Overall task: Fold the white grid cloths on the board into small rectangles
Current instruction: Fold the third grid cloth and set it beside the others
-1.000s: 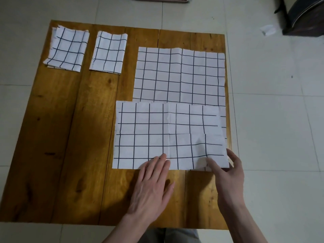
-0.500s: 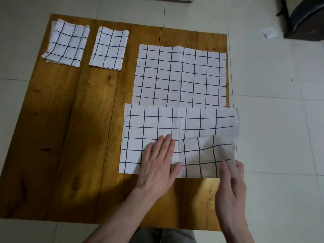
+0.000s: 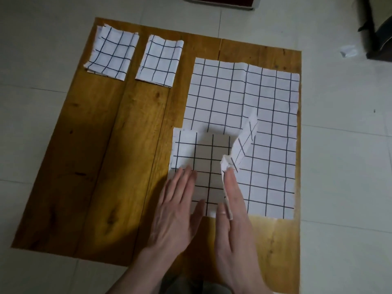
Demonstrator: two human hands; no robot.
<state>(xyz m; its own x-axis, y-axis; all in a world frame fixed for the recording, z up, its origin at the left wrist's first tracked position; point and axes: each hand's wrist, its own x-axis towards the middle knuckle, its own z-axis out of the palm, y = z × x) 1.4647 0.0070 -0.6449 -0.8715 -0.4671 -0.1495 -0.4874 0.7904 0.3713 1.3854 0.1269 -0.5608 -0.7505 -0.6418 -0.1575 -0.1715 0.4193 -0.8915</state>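
On the wooden board [image 3: 106,155] a half-folded white grid cloth [image 3: 203,153] lies near the front, on top of a larger flat grid cloth [image 3: 271,115]. My left hand [image 3: 180,200] presses flat on the folded cloth's left part. My right hand [image 3: 233,211] pinches that cloth's right end between thumb and fingers. The lifted flap [image 3: 244,141] stands up and curls over toward the left. Two small folded cloths [image 3: 111,53] [image 3: 160,60] lie side by side at the board's far left.
The board rests on a pale tiled floor. Dark furniture [image 3: 379,28] stands at the far right, with a white scrap [image 3: 349,51] on the floor beside it. A framed object [image 3: 220,1] lies beyond the board's far edge.
My right hand has lifted the cloth's right end and swung it leftward over the middle, uncovering the flat cloth beneath. My left hand slid a little left and still presses the cloth.
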